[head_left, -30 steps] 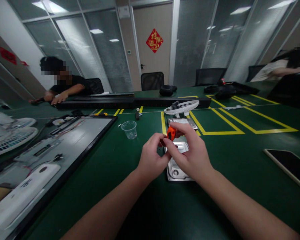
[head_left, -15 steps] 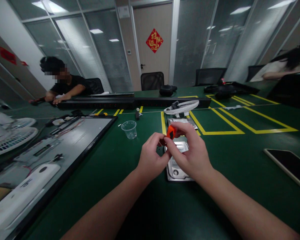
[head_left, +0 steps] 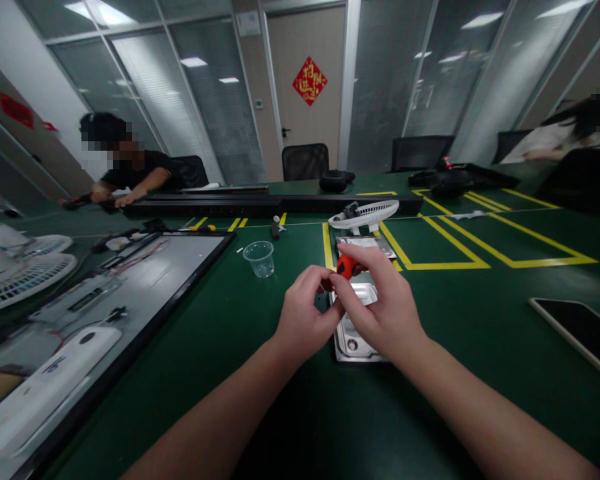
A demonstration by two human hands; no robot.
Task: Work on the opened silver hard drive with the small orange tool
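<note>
An orange and black screwdriver is pinched between the thumb and fingers of my right hand; its shaft is hidden. My left hand is closed right beside it, with the fingertips meeting my right thumb. What sits inside the left fingers is hidden. Below both hands a silver hard drive lies flat on the green table, partly covered by them. Just beyond the hands lies a second hard drive. Left of the hands stands a clear plastic cup.
On the left lies an opened flat panel, with white fan parts beyond. A white fan grille and a long black bar lie farther back. A phone rests at right. Two people sit across the table.
The screwdriver handle has turned and tipped slightly in my right fingers. Both hands stay nearly in place.
</note>
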